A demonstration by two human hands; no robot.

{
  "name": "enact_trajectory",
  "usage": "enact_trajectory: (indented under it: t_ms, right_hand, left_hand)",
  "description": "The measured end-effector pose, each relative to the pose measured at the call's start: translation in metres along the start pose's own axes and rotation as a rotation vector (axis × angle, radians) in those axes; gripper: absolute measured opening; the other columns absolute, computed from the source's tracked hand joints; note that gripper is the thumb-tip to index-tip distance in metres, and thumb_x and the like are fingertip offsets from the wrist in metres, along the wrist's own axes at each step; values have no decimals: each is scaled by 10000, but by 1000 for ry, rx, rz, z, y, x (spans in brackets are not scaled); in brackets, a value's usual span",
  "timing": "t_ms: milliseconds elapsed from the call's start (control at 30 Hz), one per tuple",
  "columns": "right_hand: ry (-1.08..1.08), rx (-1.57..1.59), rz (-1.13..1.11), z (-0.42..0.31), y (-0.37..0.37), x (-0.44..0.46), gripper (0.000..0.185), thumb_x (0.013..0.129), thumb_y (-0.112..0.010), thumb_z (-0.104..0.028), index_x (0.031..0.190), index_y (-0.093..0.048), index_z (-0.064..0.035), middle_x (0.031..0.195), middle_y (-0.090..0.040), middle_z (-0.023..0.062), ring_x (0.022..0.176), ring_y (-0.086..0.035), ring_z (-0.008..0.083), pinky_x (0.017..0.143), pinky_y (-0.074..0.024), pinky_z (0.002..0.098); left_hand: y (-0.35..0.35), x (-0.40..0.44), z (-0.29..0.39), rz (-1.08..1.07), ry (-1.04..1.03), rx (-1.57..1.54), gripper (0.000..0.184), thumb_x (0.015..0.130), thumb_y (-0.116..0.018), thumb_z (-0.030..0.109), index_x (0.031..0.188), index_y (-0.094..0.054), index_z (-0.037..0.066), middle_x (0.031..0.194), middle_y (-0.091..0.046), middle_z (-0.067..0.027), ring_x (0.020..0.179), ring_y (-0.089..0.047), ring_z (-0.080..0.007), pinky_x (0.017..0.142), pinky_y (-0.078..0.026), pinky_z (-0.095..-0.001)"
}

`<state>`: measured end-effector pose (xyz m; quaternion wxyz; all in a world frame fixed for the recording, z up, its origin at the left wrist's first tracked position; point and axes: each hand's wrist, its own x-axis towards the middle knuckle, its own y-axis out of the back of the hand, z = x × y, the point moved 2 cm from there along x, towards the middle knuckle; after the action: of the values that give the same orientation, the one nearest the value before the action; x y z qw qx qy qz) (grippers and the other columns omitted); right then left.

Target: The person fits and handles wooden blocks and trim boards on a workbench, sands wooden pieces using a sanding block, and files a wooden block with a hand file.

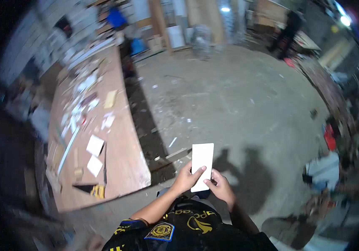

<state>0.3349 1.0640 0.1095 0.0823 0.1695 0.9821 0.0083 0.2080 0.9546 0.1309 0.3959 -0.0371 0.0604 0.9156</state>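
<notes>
A flat white rectangular panel [203, 155] is held upright in front of my body, longer than it is wide. My left hand [186, 177] grips its left edge, with the thumb lying across the face. On the lower right side, my right hand [221, 186] pinches the panel, its thumb near the edge and its fingers mostly hidden behind. What the panel is made of cannot be made out.
To the left stands a wooden table [129, 167] bearing scraps, two white squares [95, 145] and a yellow-handled hand saw [98, 191]. Boards [159, 25] lean at the back. A person [289, 33] stands far right. Piled items [324, 169] line the right side.
</notes>
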Motion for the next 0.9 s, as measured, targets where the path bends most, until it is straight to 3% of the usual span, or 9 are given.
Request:
enact_trajectory:
  t_ms: [133, 267, 400, 533, 567, 633, 733, 800, 900]
  right_hand:
    - [-34, -159, -149, -21, -21, 33, 569, 876, -661, -109, 1386, -428, -14, 993, -655, 111, 847, -608, 128, 772, -480, 273]
    - [196, -312, -410, -23, -69, 61, 731, 818, -729, -113, 1429, -344, 6, 1191, -591, 135, 1084, -568, 177, 927, -452, 331]
    - [185, -281, -694, -38, -125, 79, 958, 731, -817, -240, 1450, -244, 28, 1325, -475, 246, 1246, -479, 338, 1020, -396, 412]
    - [547, -496, -684, -9, -196, 91, 1102, 670, -835, -264, 1480, -142, 16, 1404, -366, 272, 1292, -402, 388, 1039, -370, 462]
    - [251, -493, -640, 1, -211, 87, 1097, 670, -817, -270, 1473, -136, 38, 1385, -383, 283, 1277, -405, 415, 1034, -377, 476]
    - [363, -685, -626, -5, -254, 86, 1045, 706, -784, -284, 1451, -146, 78, 1343, -420, 307, 1228, -444, 450, 1012, -399, 494]
    - [285, -735, -650, 3, -309, 89, 1008, 744, -767, -347, 1434, -179, 92, 1348, -421, 314, 1213, -467, 455, 989, -422, 485]
    - [163, -700, -675, 10, -336, 89, 992, 765, -761, -395, 1426, -205, 94, 1368, -411, 312, 1212, -476, 456, 975, -438, 474]
    - [132, -806, -708, 4, -373, 95, 959, 792, -734, -426, 1417, -223, 92, 1298, -477, 323, 1185, -517, 441, 951, -456, 444]
  left_hand:
    - [35, -20, -30, 333, 110, -72, 395, 909, -646, 260, 1156, -567, -37, 1022, -674, -137, 941, -627, -172, 831, -499, -328]
    - [77, -48, -32, 596, 142, -100, 373, 914, -621, 241, 1149, -568, -43, 1023, -675, -141, 943, -636, -188, 834, -503, -336]
    - [119, -81, -48, 635, 147, -169, 373, 923, -602, 238, 1161, -564, -47, 1041, -670, -167, 969, -643, -233, 856, -497, -357]
    - [165, -114, -65, 627, 144, -60, 386, 938, -568, 246, 1190, -550, -46, 1080, -656, -208, 1011, -638, -294, 884, -483, -387]
    - [180, -121, -73, 617, 159, -50, 379, 942, -562, 246, 1197, -550, -34, 1084, -654, -211, 1014, -637, -286, 884, -482, -385]
    - [211, -139, -70, 504, 428, -117, 349, 956, -538, 236, 1217, -548, 4, 1072, -657, -193, 1006, -635, -267, 866, -484, -369]
    - [256, -165, -103, 531, 254, -109, 306, 969, -517, 210, 1197, -561, 12, 990, -662, -119, 923, -629, -234, 818, -489, -337]
    - [280, -181, -122, 504, 416, -419, 320, 960, -538, 239, 1143, -585, -18, 1001, -666, -130, 902, -623, -178, 780, -497, -322]
    - [316, -196, -133, 536, 370, -295, 354, 948, -562, 268, 1133, -584, -33, 936, -676, -135, 849, -646, -181, 732, -511, -327]
